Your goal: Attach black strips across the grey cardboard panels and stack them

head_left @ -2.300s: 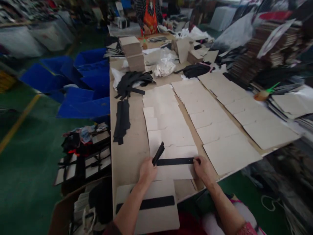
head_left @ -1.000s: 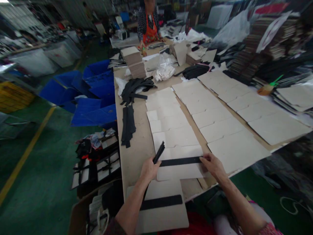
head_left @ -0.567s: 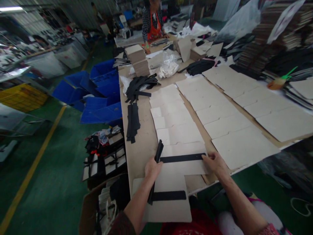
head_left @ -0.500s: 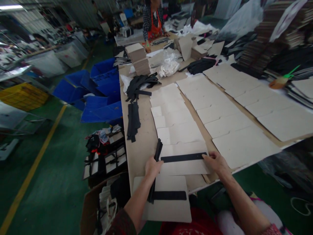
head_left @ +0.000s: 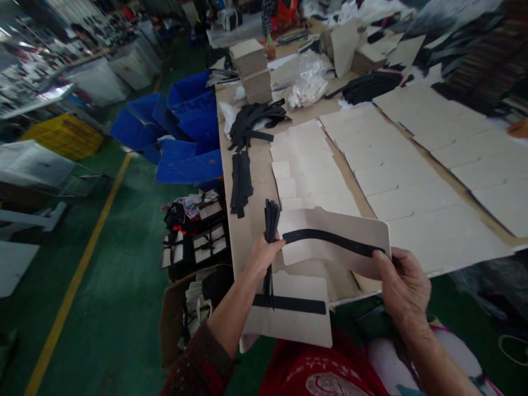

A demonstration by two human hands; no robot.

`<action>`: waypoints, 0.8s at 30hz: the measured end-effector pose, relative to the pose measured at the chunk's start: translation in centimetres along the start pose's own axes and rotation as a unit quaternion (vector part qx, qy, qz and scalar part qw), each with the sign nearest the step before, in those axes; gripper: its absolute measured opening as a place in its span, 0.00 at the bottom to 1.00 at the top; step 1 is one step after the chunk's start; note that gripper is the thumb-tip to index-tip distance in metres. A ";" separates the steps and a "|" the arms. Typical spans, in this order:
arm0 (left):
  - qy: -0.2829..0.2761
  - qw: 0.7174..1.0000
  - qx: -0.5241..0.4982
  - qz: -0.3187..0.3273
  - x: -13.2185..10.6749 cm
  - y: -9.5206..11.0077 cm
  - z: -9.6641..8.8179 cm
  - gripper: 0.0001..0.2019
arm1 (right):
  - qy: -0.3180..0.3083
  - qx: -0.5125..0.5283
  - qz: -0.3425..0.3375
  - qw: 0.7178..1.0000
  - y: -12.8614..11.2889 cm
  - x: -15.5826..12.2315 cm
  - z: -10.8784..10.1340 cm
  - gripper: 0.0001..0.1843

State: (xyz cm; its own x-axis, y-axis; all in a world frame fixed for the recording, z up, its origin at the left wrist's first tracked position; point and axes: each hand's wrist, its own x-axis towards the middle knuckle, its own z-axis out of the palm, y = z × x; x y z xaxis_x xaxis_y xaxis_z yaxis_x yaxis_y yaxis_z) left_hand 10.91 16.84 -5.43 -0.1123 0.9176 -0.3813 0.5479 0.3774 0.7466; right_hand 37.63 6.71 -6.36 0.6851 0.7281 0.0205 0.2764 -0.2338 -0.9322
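Note:
Between my two hands a beige card panel (head_left: 330, 221) is lifted and bowed, with a black strip (head_left: 322, 235) running along it. My right hand (head_left: 406, 283) pinches the panel's right edge, thumb on the strip's end. My left hand (head_left: 266, 254) is closed round a bundle of black strips (head_left: 271, 217), its thumb at the left end of the panel and strip. Below, another beige panel (head_left: 297, 327) with a black strip (head_left: 301, 304) across it overhangs the table's near edge; the bundle's lower end hangs over it.
Overlapping rows of beige panels (head_left: 396, 165) cover the table. Loose black strips (head_left: 241, 184) lie along its left side, near a stack of card pieces (head_left: 251, 69) and a plastic bag (head_left: 307, 82). Blue bins (head_left: 190, 159) and a carton (head_left: 169, 324) stand left. A co-worker (head_left: 284, 16) is at the far end.
The panel with the strip, flat on the row before, is now raised and bent between my hands. My right hand has moved right and grips its edge. The camera view has shifted.

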 end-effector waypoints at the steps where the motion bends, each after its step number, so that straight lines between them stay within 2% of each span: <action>1: -0.001 1.000 0.006 0.010 -0.8 0.2 -1.5 0.07 | -0.012 0.028 0.043 0.999 -0.3 -0.9 -0.2 0.20; 2: -0.001 1.000 0.014 0.021 -1.8 0.0 -3.2 0.07 | -0.035 0.064 0.094 0.993 -0.5 -1.9 -0.3 0.21; 4: 0.001 0.999 0.042 0.033 -3.8 -1.4 -6.3 0.06 | -0.109 0.127 0.206 0.964 0.2 -4.4 -0.1 0.21; 6: -0.010 0.994 0.110 0.020 -5.8 -4.3 -8.4 0.04 | -0.191 0.143 0.298 0.924 1.9 -7.5 0.4 0.22; 8: -0.020 0.985 0.169 -0.029 -7.4 -8.2 -9.0 0.04 | -0.257 0.106 0.332 0.902 4.4 -10.7 1.2 0.21; 11: -0.008 0.976 0.200 -0.088 -9.0 -14.0 -7.6 0.10 | -0.314 -0.063 0.263 0.910 8.0 -14.2 1.9 0.21; 14: 0.036 0.966 0.220 -0.129 -10.0 -17.7 -5.9 0.15 | -0.285 -0.199 0.168 0.922 9.8 -15.4 1.8 0.21; 15: 0.044 0.965 0.219 -0.135 -10.3 -18.4 -5.6 0.17 | -0.266 -0.211 0.156 0.928 10.0 -15.5 1.8 0.22; 17: 0.039 0.968 0.206 -0.140 -10.8 -19.1 -5.5 0.18 | -0.259 -0.202 0.173 0.928 9.8 -15.5 1.8 0.26; 20: 0.014 0.971 0.186 -0.147 -10.9 -19.7 -6.0 0.18 | -0.318 -0.165 0.229 0.905 8.9 -15.9 2.4 0.27; 22: 0.013 0.972 0.184 -0.148 -10.7 -20.0 -6.5 0.19 | -0.336 -0.166 0.227 0.899 8.0 -16.4 2.8 0.24; 24: 0.019 0.973 0.182 -0.143 -10.4 -20.1 -6.9 0.20 | -0.323 -0.188 0.203 0.905 7.0 -16.7 3.1 0.22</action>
State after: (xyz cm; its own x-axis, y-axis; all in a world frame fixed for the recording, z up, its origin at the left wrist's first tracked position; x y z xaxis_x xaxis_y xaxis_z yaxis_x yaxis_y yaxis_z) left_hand -4.66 0.51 -12.72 -0.3305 0.7878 -0.5198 0.7459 0.5555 0.3675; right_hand 26.02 -5.09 -14.40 0.2774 0.7303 -0.6243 0.3834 -0.6800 -0.6250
